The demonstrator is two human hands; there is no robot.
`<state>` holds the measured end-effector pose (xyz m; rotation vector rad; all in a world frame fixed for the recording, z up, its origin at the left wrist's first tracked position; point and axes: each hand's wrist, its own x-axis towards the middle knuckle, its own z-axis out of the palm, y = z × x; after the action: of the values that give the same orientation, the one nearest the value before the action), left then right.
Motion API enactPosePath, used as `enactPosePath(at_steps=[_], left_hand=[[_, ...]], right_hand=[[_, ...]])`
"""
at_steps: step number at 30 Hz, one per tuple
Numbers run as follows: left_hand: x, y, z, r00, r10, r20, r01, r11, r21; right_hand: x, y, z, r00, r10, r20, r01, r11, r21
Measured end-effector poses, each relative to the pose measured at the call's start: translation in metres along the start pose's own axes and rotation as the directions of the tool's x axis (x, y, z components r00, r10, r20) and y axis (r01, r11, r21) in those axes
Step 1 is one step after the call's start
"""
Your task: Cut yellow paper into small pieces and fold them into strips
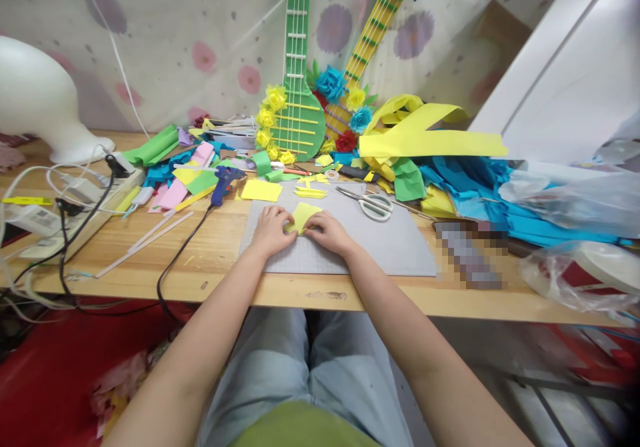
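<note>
A small piece of yellow paper (303, 215) lies between my hands, over the grey cutting mat (400, 247). My left hand (273, 231) closes its fingers on the paper's left edge. From the other side, my right hand (327, 231) pinches the lower right edge. Just behind are folded yellow paper strips (311, 193) and a flat yellow paper piece (261, 190). White-handled scissors (373, 206) rest on the mat to the right. A blue glue gun (224, 184) stands to the left, its black cord running off the table's front.
A green paper guitar (300, 114) and a yellow one (367, 40) lean at the back with paper flowers. Paper scraps, blue crepe paper (465, 184) and yellow strips (430, 144) crowd the right. A power strip (85, 210) with cables and a white foam head (40, 94) stand left.
</note>
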<state>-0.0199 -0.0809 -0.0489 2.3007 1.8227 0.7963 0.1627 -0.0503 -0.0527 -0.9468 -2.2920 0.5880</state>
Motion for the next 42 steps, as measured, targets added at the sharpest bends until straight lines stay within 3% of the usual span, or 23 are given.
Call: enactPosePath(at_steps=[7,10,21,30,42], left_hand=[[0.001,-0.002,0.003,1.0,0.0,-0.028,-0.001,1.0,-0.015],[0.0,-0.001,0.003,0.999,0.025,-0.02,-0.026,0.999,-0.022],[-0.001,0.003,0.003,1.0,-0.017,0.015,0.017,1.0,-0.007],[-0.001,0.005,0.001,1.0,0.02,0.025,-0.019,0.999,-0.036],[0.003,0.009,0.009,0.999,-0.039,0.001,0.039,0.999,-0.002]], right_hand=[[0.007,0.0,0.007,0.962,0.271,-0.038,-0.263,0.954,0.142],[0.009,-0.001,0.011,0.947,0.318,-0.055,-0.307,0.94,0.151],[0.008,-0.007,0.012,0.942,0.326,-0.083,-0.324,0.945,0.043],[0.008,-0.009,0.015,0.939,0.329,-0.105,-0.332,0.943,-0.01],[0.006,-0.012,0.016,0.95,0.295,-0.1,-0.305,0.946,-0.108]])
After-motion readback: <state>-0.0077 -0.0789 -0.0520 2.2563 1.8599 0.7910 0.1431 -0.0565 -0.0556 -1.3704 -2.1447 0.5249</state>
